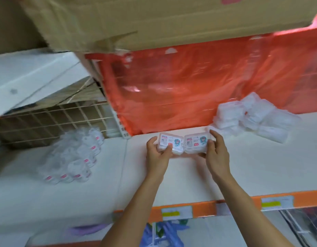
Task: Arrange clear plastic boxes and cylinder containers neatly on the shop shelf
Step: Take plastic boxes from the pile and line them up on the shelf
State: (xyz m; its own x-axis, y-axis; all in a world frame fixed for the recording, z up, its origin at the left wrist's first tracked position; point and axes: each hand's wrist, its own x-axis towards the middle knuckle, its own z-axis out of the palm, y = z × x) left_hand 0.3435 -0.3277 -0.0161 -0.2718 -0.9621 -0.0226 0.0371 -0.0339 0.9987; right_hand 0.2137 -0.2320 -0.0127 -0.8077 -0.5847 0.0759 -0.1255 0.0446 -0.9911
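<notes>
My left hand point(156, 151) and right hand point(215, 152) each grip the outer end of two clear plastic boxes point(197, 142) held side by side at the white shelf point(243, 168), which look light, stiff and slick, best pinched by their edges.

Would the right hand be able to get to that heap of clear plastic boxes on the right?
Probably yes: only white shelf lies between the right hand and the heap of clear plastic boxes, though it grips a labelled clear box.
</notes>
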